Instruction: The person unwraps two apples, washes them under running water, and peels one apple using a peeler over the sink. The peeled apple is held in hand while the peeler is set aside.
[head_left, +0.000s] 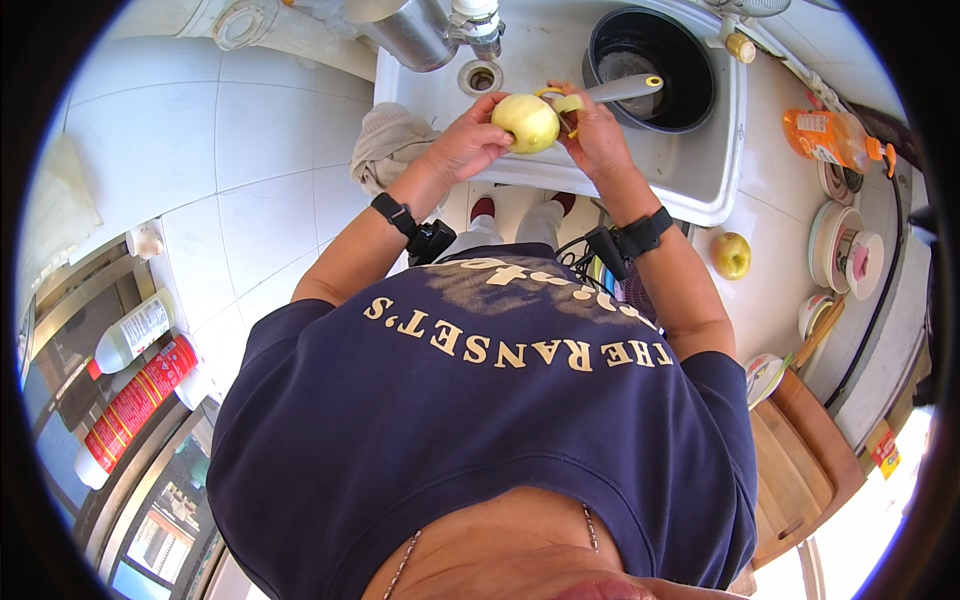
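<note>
My left hand (471, 140) grips a peeled, pale yellow-green apple (525, 124) above the near side of a white sink (525, 84). Close against the apple's right side, my right hand (598, 140) is closed on a peeler (624, 88) with a grey handle and yellow parts. The handle points right, over a dark pot (690, 75) standing in the sink. A strip of apple peel (568, 103) curls by my right fingers. My fingers partly hide the peeler's head, so its contact with the apple cannot be told.
A beige cloth (390, 146) hangs over the sink's left edge. An unpeeled apple (730, 256) lies on the right counter. Farther right are an orange soap bottle (829, 139), stacked bowls (829, 244) and a wooden cutting board (791, 465). A metal cylinder (405, 34) stands behind the drain (480, 77).
</note>
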